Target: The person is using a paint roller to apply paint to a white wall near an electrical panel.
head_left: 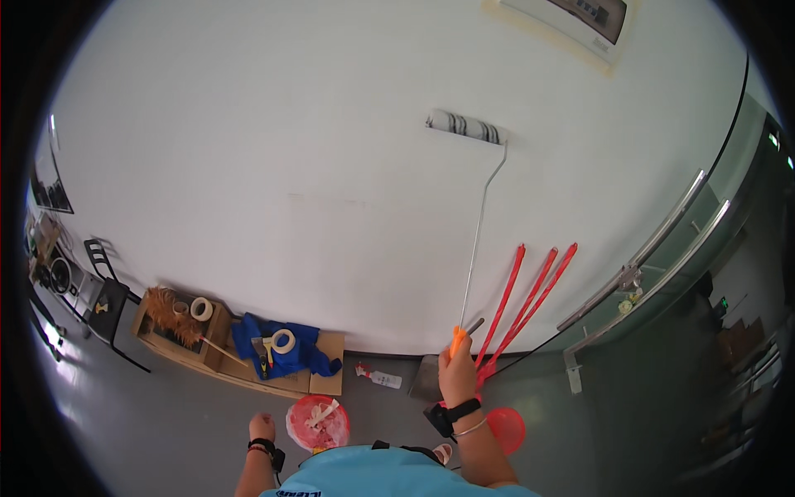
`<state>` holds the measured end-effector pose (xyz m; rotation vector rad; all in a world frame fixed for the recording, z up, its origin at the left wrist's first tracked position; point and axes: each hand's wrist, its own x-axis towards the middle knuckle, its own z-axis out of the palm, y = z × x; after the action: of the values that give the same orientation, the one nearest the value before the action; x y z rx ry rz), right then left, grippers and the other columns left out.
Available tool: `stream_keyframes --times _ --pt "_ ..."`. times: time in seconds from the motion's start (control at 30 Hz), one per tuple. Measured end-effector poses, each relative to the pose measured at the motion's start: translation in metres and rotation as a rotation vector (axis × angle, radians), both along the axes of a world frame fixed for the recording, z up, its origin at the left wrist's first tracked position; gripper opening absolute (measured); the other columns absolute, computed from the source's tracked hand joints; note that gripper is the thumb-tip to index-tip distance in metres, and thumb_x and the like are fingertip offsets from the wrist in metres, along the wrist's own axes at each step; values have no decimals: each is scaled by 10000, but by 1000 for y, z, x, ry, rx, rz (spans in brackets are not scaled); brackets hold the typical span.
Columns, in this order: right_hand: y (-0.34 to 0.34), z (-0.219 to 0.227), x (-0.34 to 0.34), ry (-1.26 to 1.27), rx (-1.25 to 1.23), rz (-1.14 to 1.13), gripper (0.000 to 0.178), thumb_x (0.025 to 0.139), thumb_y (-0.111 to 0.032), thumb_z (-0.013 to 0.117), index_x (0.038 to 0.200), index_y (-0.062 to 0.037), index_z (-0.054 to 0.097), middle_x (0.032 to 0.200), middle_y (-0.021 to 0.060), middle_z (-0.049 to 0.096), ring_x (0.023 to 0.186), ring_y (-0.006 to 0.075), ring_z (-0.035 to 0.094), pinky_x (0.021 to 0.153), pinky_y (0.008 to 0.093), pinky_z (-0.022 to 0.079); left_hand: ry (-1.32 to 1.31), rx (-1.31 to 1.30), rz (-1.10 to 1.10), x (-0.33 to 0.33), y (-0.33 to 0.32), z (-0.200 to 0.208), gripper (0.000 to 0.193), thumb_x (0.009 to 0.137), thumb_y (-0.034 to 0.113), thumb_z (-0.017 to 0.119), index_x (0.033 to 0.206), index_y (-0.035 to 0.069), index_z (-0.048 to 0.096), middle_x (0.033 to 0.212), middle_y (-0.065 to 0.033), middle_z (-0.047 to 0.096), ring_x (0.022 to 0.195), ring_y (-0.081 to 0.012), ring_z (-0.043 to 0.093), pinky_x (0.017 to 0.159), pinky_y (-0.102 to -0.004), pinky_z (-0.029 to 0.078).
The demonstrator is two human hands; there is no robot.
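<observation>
My right hand (456, 373) is closed around the orange handle of a paint roller (467, 127). The long thin metal frame of the roller reaches up, and its white sleeve with dark stripes lies at the white wall (248, 149). Whether the sleeve presses on the wall is hard to tell. Low on the left, my left hand (262, 427) hangs beside my body with its fingers curled in and nothing seen in them. A red basin (296, 426) lined with a plastic bag, with scraps inside, is nearest to it.
Red-wrapped poles (512, 277) lean on the wall by a dustpan (426, 379) and a red bucket (507, 429). A spray bottle (383, 378) lies on the floor. Cardboard boxes (327, 374) hold tape, a blue cloth and a feather duster. A chair (108, 306) stands left; a glass door (646, 306) right.
</observation>
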<state>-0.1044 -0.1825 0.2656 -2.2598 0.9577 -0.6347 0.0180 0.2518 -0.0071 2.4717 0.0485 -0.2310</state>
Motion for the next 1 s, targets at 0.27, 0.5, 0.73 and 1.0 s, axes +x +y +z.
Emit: stream_keyframes --times 0.27,0.5,0.73,1.0 --pt "9 -52 -22 -65 -114 41 377 902 -120 554 1226 -4 399 977 282 591 856 466 595 709 502 506 -19 -17 156 -22 9 -18 122 845 87 606 946 37 654 849 -164 679 817 -334 660 737 -394 526" --pt "26 -75 -47 66 1 42 357 918 -143 541 1191 -3 359 975 307 591 811 485 596 657 526 503 45 22 211 -44 14 -20 125 870 93 595 960 30 656 934 -188 675 885 -370 644 786 -420 515" --pt "32 -79 -46 50 24 56 349 923 -146 543 1183 -1 360 976 306 599 831 487 593 670 528 498 17 12 181 -44 14 -32 120 864 90 594 944 30 662 917 -192 680 891 -379 643 788 -420 518" --pt "33 -99 -48 44 13 41 340 928 -152 541 1181 -8 366 859 291 616 752 468 606 603 510 490 36 -58 147 -52 -3 -16 118 829 56 610 931 27 664 878 -184 684 852 -347 660 769 -399 522"
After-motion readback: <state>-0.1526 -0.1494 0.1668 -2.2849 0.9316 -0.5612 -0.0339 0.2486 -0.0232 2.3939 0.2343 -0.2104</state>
